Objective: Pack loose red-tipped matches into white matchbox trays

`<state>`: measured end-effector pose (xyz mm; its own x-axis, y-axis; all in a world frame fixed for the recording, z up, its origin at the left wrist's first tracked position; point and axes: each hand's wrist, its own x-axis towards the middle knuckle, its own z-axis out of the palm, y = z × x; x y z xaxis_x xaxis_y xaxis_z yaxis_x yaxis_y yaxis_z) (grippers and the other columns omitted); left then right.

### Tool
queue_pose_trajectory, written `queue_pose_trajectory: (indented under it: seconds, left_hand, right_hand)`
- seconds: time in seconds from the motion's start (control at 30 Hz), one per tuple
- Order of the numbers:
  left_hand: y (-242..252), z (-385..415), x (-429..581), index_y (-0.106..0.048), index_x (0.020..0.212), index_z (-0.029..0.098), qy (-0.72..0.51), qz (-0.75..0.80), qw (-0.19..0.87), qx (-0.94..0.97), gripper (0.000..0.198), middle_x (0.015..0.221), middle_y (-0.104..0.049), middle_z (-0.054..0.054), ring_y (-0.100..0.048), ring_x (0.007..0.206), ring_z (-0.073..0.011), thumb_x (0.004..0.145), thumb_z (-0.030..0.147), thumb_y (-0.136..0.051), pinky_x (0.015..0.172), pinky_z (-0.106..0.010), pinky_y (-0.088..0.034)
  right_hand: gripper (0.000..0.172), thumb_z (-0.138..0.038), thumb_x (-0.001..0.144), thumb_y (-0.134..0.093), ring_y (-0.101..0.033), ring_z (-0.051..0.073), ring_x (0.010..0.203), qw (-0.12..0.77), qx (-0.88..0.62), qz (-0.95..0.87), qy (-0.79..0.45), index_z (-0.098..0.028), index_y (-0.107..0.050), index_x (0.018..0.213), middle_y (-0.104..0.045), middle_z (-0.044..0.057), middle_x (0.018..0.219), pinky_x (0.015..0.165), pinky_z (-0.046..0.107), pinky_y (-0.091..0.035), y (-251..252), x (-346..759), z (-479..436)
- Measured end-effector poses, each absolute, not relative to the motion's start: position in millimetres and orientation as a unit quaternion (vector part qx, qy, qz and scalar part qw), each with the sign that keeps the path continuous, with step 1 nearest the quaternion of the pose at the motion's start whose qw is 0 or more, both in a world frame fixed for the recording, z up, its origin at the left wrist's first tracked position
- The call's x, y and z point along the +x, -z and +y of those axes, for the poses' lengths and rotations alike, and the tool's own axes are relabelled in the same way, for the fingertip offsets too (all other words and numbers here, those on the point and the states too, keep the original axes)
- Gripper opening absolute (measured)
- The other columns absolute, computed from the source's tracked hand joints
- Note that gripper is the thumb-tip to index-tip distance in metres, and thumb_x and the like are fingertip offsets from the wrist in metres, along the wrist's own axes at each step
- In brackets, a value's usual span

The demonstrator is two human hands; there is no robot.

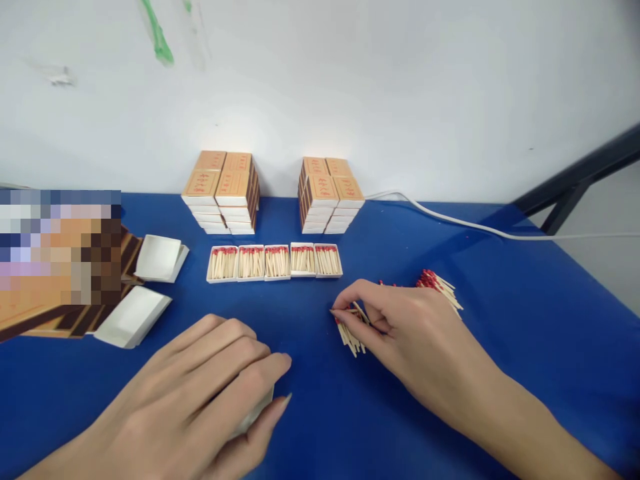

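My left hand [210,387] lies curled over a small white matchbox tray [253,415] on the blue table, its fingers wrapped round it; only a corner of the tray shows. My right hand [405,327] pinches a small bundle of red-tipped matches [350,330] against the table. A loose heap of matches [440,283] lies just behind that hand. A row of several filled open trays [275,261] sits beyond both hands.
Two stacks of closed matchboxes [223,190] [327,193] stand against the white wall. Empty white trays [157,259] [133,317] and brown sleeves lie at the left by a blurred patch. A white cable [450,220] runs along the back right. The blue table [525,333] ends at the right.
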<state>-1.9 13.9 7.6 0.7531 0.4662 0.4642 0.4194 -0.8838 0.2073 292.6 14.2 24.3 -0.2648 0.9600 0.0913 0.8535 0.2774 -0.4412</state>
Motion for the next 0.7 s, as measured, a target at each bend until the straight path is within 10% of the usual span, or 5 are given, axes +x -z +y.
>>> queue_pose_trajectory:
  seconds: [0.33,0.7]
  left_hand:
    - [-6,16,-1,-0.074,0.132,0.014,-0.258,0.235,0.057,0.936,0.028,0.11,-0.079,-0.005,-0.07,0.107,-0.0204,0.105,0.008,-0.07,0.102,-0.041,-0.052]
    - [-8,17,-2,-0.073,0.132,0.013,-0.256,0.231,0.067,0.936,0.026,0.11,-0.077,-0.006,-0.068,0.107,-0.0192,0.107,0.008,-0.069,0.101,-0.039,-0.051]
  right_hand:
    - [0.032,-0.054,0.101,-0.078,-0.04,0.012,0.055,0.282,-0.629,-0.593,-0.417,-0.024,-0.08,0.091,-0.045,-0.007,0.06,0.049,0.029,-0.03,-45,297,15]
    - [0.035,-0.055,0.093,-0.074,-0.032,0.012,0.053,0.222,-0.688,-0.608,-0.328,-0.024,-0.077,0.075,-0.046,-0.005,0.057,0.047,0.031,-0.022,-41,298,18]
